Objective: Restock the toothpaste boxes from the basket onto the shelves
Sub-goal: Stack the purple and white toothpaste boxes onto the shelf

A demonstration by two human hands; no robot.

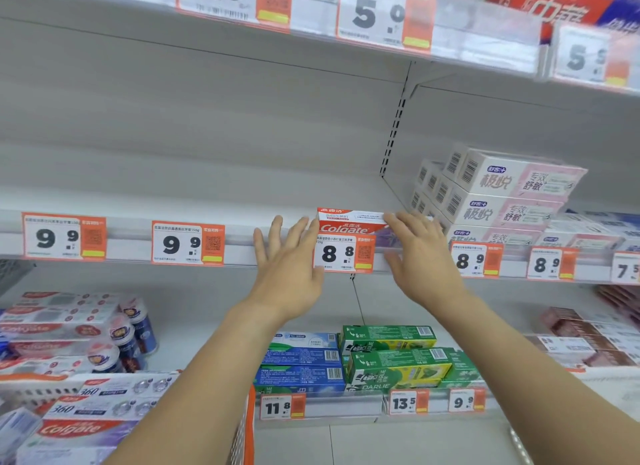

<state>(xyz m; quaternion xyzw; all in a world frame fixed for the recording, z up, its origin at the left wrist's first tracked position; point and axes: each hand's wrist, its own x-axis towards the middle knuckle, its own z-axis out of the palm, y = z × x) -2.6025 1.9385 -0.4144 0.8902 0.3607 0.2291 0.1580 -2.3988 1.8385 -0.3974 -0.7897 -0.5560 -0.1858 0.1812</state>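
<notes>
A red and white Colgate toothpaste box (349, 220) lies lengthwise at the front edge of the middle shelf (131, 248), directly above the price tag reading 8.8 (344, 253). The left hand (289, 257) is at the box's left end, its fingers (301, 227) straight and spread, with the nearest fingertip touching or just beside that end. The right hand (420, 253) is at the box's right end, its fingers likewise straight and loosely spread, the upper ones resting against the end and top corner of the box, the thumb lower down over the shelf's tag rail. Neither hand curls round the box; it sits between the two flat hands. The stretch of shelf to the left of the box, above the two 9.9 tags (188, 243), is bare. Just to the right of the right hand, stacked white and pink boxes (502, 194) stand on the same shelf. On the shelf below are blue boxes (301, 364) and green Darlie boxes (398, 360), and farther left more Colgate packs with small cans (133, 333). At the lower left, the basket (247, 430) with its orange rim holds more Colgate boxes (83, 426), well below both hands.
</notes>
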